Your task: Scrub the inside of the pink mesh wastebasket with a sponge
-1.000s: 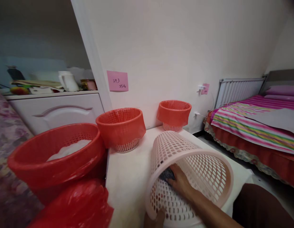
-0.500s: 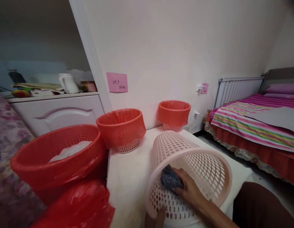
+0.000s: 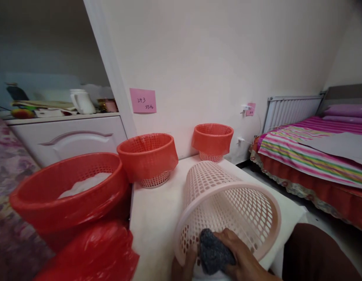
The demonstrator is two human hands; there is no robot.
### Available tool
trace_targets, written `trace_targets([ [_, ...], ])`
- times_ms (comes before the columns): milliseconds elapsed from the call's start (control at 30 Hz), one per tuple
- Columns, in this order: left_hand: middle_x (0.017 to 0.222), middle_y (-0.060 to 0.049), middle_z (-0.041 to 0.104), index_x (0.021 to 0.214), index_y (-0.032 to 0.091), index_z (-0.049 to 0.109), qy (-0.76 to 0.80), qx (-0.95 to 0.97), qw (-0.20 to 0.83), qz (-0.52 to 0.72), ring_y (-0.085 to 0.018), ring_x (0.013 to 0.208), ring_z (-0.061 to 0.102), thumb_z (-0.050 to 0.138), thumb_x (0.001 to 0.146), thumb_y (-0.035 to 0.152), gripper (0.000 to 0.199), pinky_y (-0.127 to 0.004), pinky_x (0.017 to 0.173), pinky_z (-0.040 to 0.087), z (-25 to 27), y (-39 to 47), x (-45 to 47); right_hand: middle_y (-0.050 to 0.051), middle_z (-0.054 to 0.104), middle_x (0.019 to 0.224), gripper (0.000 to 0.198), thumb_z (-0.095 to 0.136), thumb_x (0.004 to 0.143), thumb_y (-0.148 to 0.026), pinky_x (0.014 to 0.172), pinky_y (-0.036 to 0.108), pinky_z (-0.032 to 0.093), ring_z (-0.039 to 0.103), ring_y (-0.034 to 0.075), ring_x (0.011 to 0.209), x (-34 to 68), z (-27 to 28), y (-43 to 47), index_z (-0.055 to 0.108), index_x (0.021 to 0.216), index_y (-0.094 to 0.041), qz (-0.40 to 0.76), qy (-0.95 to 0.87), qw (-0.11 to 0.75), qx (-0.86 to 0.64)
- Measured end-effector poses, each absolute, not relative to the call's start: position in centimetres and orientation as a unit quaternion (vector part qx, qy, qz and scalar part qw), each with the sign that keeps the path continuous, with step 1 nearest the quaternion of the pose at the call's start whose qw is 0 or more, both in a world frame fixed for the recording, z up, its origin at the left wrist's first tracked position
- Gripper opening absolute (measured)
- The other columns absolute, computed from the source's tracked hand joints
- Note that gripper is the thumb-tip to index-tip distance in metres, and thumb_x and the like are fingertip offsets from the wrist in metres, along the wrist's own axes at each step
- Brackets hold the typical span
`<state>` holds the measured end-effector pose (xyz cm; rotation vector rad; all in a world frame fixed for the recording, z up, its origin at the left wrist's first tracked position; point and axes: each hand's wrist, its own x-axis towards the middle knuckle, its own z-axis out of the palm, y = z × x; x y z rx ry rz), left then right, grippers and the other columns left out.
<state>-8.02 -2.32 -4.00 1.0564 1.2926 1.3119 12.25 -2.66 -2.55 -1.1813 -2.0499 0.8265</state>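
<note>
A: Since 1 second ago your right hand has drawn the dark grey cloth back from deep inside the pink mesh basket to its rim, hasn't it?

B: Yes. You had the wad well down the basket wall then; now it sits right at the lip, at about 6 o'clock on the opening.

A: How are your fingers placed on it?

B: Your right fingers are curled over the top and side of the cloth, pinching it in a bunched wad against the inside of the rim. Your left hand shows only in part at the bottom edge; its fingers are pressed to the outside of the basket, just left of the cloth, at about 7 o'clock on the rim. How tightly they close, I cannot tell.

A: And which way does the basket lie?

B: On its side on the white table, with its long axis running from the mouth near you up toward 11 o'clock, where its base points at the 2 red-lined baskets by the wall. The cloth is on the nearest part of the rim, and your right hand is the one on it.

A: What sits at 9 o'clock?

B: A large red basin, apart from both hands.
</note>
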Motion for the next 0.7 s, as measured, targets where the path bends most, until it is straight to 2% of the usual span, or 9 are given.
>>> trace_targets([
  [67, 0.128, -0.018, 0.063, 0.122, 0.011, 0.058, 0.566, 0.429, 0.472, 0.523, -0.034, 0.129, 0.05, 0.06, 0.07, 0.069, 0.077, -0.049, 0.116, 0.03, -2.9, -2.4, -9.2, 0.004, 0.056, 0.102, 0.079, 0.058, 0.059, -0.003, 0.084, 0.033, 0.043, 0.056, 0.022, 0.099, 12.2, -3.3, -2.7, 0.051, 0.134, -0.028, 0.306, -0.78, 0.31, -0.448],
  [233, 0.12, -0.019, 0.068, 0.11, 0.008, 0.063, 0.629, 0.425, 0.434, 0.486, -0.034, 0.127, 0.053, 0.061, 0.073, 0.052, 0.057, -0.047, 0.114, 0.034, -2.1, -2.7, -10.4, 0.005, 0.056, 0.11, 0.08, 0.057, 0.06, -0.004, 0.091, 0.036, 0.042, 0.054, 0.024, 0.106, 12.8, -2.6, -1.8, 0.049, 0.135, -0.03, 0.281, -0.784, 0.323, -0.449],
  [333, 0.124, -0.02, 0.066, 0.117, 0.006, 0.06, 0.606, 0.391, 0.445, 0.531, -0.034, 0.129, 0.051, 0.053, 0.077, 0.046, 0.057, -0.048, 0.113, 0.036, -4.0, -2.6, -8.5, 0.008, 0.054, 0.115, 0.08, 0.052, 0.062, -0.004, 0.099, 0.039, 0.039, 0.05, 0.025, 0.114, 13.3, -1.2, -0.5, 0.045, 0.138, -0.026, 0.245, -0.76, 0.363, -0.48],
  [500, 0.13, -0.014, 0.064, 0.118, 0.012, 0.062, 0.562, 0.368, 0.455, 0.585, -0.031, 0.131, 0.05, 0.06, 0.075, 0.044, 0.054, -0.042, 0.112, 0.038, -6.9, -2.4, -5.4, 0.009, 0.056, 0.109, 0.076, 0.052, 0.055, -0.003, 0.093, 0.04, 0.043, 0.053, 0.027, 0.106, 13.2, -0.6, 0.7, 0.057, 0.128, -0.022, 0.249, -0.779, 0.261, -0.512],
  [600, 0.128, -0.013, 0.066, 0.116, 0.014, 0.064, 0.555, 0.364, 0.461, 0.589, -0.032, 0.129, 0.052, 0.063, 0.073, 0.046, 0.053, -0.042, 0.113, 0.037, -7.3, -2.3, -5.2, 0.008, 0.056, 0.11, 0.078, 0.052, 0.059, -0.005, 0.094, 0.038, 0.042, 0.053, 0.025, 0.107, 13.3, -1.0, 0.0, 0.05, 0.134, -0.024, 0.261, -0.767, 0.298, -0.505],
  [700, 0.127, -0.013, 0.066, 0.112, 0.014, 0.067, 0.539, 0.371, 0.468, 0.594, -0.031, 0.128, 0.053, 0.064, 0.072, 0.047, 0.052, -0.043, 0.114, 0.036, -7.2, -2.1, -5.4, 0.006, 0.056, 0.111, 0.084, 0.051, 0.056, -0.003, 0.093, 0.038, 0.042, 0.053, 0.024, 0.107, 13.7, -1.5, -1.1, 0.047, 0.136, -0.027, 0.257, -0.781, 0.309, -0.478],
])
